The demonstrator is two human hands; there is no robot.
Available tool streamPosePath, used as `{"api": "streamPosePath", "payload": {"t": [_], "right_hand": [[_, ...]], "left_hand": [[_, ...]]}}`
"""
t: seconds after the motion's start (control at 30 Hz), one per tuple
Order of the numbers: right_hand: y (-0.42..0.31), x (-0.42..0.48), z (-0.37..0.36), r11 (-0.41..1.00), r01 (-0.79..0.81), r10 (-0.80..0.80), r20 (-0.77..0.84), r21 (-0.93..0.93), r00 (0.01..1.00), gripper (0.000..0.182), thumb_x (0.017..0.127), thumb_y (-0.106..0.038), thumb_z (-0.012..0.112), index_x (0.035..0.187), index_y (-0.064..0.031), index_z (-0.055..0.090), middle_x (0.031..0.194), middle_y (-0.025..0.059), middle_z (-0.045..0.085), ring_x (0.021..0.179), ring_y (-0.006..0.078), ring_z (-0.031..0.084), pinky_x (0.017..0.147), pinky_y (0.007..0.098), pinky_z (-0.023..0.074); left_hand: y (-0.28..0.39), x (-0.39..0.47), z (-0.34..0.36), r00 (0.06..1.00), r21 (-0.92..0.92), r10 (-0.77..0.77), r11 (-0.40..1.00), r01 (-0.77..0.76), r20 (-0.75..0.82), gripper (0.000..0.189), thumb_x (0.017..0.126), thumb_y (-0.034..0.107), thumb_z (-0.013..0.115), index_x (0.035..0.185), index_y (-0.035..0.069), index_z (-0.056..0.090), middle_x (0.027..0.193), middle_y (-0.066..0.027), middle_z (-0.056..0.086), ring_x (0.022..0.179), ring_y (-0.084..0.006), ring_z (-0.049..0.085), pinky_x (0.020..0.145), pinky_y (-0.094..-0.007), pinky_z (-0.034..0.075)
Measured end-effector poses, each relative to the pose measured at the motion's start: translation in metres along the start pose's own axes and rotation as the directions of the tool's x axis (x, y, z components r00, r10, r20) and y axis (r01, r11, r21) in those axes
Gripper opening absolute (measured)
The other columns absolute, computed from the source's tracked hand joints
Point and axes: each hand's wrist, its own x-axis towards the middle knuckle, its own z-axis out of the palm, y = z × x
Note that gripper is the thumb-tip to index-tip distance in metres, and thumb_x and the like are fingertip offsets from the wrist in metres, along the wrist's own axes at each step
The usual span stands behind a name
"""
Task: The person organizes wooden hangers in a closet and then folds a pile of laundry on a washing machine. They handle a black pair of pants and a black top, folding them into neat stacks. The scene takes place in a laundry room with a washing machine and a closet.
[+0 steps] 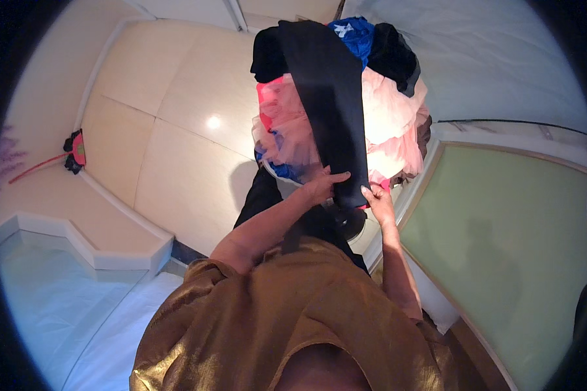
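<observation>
A long piece of black cloth (327,107), perhaps a trouser leg, stretches from the top of a clothes pile down to my hands. My left hand (321,187) lies at its lower left edge, thumb stretched across the cloth. At the lower right corner my right hand (379,201) pinches the end between thumb and fingers. Beneath the black cloth spreads a pink tulle garment (396,117) with layered ruffles. A shiny blue garment (354,36) with a white mark sits at the far top, beside bunched black fabric (395,58). What supports the pile is mostly hidden.
Beige tiles cover the floor (176,122) to the left. A pink-and-black item with a red stick (44,167) lies by the left wall. A pale green panel (499,220) with a wooden edge stands at right, and bluish-white sheeting (489,63) covers the upper right.
</observation>
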Motion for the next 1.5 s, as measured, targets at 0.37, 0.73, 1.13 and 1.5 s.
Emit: {"api": "streamPosePath", "payload": {"t": [0.37,0.73,1.13,1.5], "right_hand": [[-0.003,-0.006,0.018,0.998,-0.052,0.05,-0.085,-0.032,0.995,0.009,0.088,-0.012,0.061,0.087,-0.0026,0.063,0.075,-0.0009,0.064,0.065,0.0046,0.054,0.06,0.0209,0.0441],[-0.04,-0.013,0.018,0.968,0.043,-0.086,-0.168,-0.245,0.982,0.012,0.084,-0.013,0.064,0.083,-0.0013,0.062,0.07,0.0016,0.064,0.063,0.0071,0.052,0.062,0.0257,0.0445],[-0.024,-0.007,0.024,0.974,0.164,-0.184,-0.125,-0.156,0.975,0.014,0.088,-0.017,0.062,0.09,-0.0025,0.062,0.07,-0.002,0.061,0.064,0.0051,0.05,0.061,0.023,0.0432],[-0.071,-0.015,0.026,0.991,0.113,-0.106,0.088,-0.068,0.99,0.028,0.086,-0.02,0.065,0.107,-0.002,0.06,0.087,0.0005,0.064,0.076,0.0064,0.055,0.075,0.0225,0.0448]], "left_hand": [[-0.078,0.029,-0.075,0.976,0.595,0.151,0.774,-0.217,0.159,0.03,0.075,0.026,0.073,0.092,0.002,0.066,0.082,-0.0062,0.065,0.068,-0.021,0.058,0.062,-0.0337,0.045],[-0.045,-0.013,-0.023,0.746,0.67,0.559,0.4,-0.625,0.363,0.032,0.083,0.019,0.063,0.063,-0.001,0.047,0.056,-0.014,0.041,0.053,-0.0186,0.046,0.052,-0.036,0.037],[-0.033,0.014,-0.044,0.987,0.124,-0.022,0.992,0.002,0.157,0.035,0.084,0.032,0.066,0.105,0.005,0.059,0.08,-0.0033,0.063,0.061,-0.0136,0.058,0.052,-0.0258,0.043],[0.009,0.011,-0.021,0.847,-0.015,0.516,0.855,-0.518,0.129,0.023,0.091,0.017,0.056,0.104,-0.002,0.061,0.088,-0.0046,0.064,0.076,-0.0116,0.06,0.069,-0.025,0.05]]}}
